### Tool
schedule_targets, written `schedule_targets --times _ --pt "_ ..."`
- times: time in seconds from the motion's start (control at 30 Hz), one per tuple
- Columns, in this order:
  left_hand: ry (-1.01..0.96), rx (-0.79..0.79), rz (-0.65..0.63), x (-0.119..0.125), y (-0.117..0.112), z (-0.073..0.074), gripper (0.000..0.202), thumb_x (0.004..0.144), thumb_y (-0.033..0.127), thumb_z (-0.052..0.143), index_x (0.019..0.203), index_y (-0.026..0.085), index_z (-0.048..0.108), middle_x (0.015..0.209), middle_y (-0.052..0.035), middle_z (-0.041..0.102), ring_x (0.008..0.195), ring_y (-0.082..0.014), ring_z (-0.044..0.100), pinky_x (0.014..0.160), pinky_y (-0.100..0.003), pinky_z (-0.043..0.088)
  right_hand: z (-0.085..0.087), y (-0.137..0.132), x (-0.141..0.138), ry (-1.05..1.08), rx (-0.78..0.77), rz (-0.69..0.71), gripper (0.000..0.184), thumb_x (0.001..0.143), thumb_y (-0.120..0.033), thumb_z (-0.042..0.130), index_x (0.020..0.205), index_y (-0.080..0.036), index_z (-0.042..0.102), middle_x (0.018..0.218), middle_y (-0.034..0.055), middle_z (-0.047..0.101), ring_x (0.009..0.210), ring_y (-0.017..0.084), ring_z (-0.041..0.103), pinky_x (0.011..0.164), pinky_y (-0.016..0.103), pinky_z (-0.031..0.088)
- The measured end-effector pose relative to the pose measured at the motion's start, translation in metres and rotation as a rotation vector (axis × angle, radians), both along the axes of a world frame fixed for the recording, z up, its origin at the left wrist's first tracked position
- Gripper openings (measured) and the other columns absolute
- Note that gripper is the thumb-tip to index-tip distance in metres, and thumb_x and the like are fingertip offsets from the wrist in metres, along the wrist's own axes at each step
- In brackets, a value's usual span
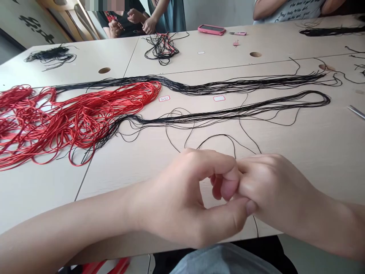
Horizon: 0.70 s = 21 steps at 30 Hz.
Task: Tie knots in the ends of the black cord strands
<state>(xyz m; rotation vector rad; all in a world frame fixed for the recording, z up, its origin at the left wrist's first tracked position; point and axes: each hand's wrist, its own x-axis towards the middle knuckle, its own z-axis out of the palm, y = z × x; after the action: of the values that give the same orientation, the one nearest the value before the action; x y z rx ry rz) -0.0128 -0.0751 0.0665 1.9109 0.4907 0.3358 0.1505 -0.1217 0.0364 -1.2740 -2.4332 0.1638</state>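
My left hand and my right hand meet above the near edge of the table. The fingers of my left hand are curled, and its thumb presses against my right hand. My right hand is closed in a fist, its fingertips hidden. Thin black cord runs in loops to behind my hands, and an end hangs below them; the exact grip on it is hidden. Beyond lie a folded bundle of black cords, a longer black bundle and a large tangled heap of red cord.
Two small red-edged labels lie between the bundles, one label blank. Farther back are a mixed black-red coil, a pink-cased phone, small scissors and a pink clip. A metal rod lies right. People are across the table.
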Motion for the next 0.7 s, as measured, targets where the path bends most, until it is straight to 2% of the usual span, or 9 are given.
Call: schedule_targets --times 0.43,0.7 --pt "-0.018 0.012 0.007 -0.0015 -0.0007 -0.001 0.026 0.075 0.011 0.056 0.064 0.019 0.033 0.064 0.0044 0.043 0.057 -0.006 0.04 0.056 -0.02 0.04 0.0019 0.0007 -0.0028 0.069 0.025 0.026 0.026 0.057 0.002 0.044 0.057 -0.02 0.059 0.053 -0.005 0.061 0.041 0.013 0.057 0.038 0.023 0.037" --pt "-0.003 0.029 0.013 -0.0019 -0.0009 -0.0008 0.025 0.075 0.01 0.056 0.064 0.018 0.035 0.063 0.0048 0.044 0.057 -0.0056 0.039 0.057 -0.019 0.04 0.001 -0.0002 0.0001 0.024 0.025 0.017 0.026 0.06 0.001 0.041 0.055 -0.017 0.059 0.048 -0.0011 0.057 0.038 0.014 0.054 0.036 0.024 0.037"
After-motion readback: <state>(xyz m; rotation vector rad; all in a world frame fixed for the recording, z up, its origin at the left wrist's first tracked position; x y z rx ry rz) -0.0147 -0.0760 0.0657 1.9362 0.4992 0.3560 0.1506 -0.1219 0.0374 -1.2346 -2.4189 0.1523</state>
